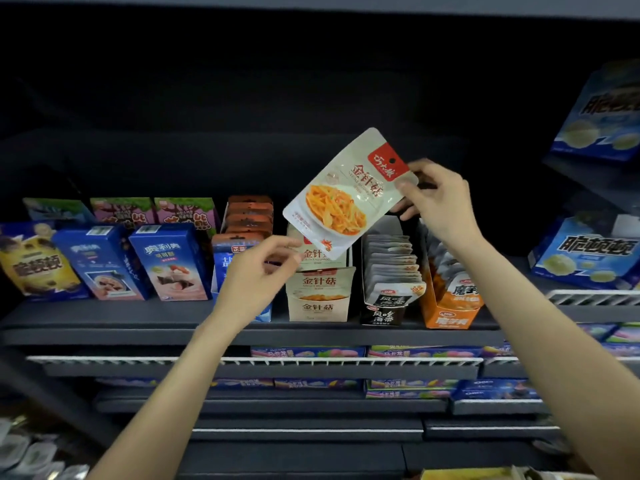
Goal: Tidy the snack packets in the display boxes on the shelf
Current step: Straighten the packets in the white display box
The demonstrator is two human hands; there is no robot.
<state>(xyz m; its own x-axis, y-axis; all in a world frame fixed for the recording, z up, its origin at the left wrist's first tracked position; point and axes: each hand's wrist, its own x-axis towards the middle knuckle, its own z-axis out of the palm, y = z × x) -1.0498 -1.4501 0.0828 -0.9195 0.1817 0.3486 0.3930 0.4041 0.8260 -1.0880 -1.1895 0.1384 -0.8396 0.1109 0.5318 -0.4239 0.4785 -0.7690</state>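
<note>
Above the shelf (242,332), right hand (438,199) pinches a mushroom packet (346,195); left hand (256,275), fingers loosely curled, empty, should guide it upright into the beige display box (317,299).

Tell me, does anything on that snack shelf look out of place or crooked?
One white mushroom snack packet is out of its cream display box, held tilted in the air: the right hand pinches its top corner, the left hand is at its bottom edge. The other packets stand filed in their boxes.

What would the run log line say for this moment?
right hand: holds snack packet | left hand: touches packet's lower edge | packet: tilted above beige display box
</note>
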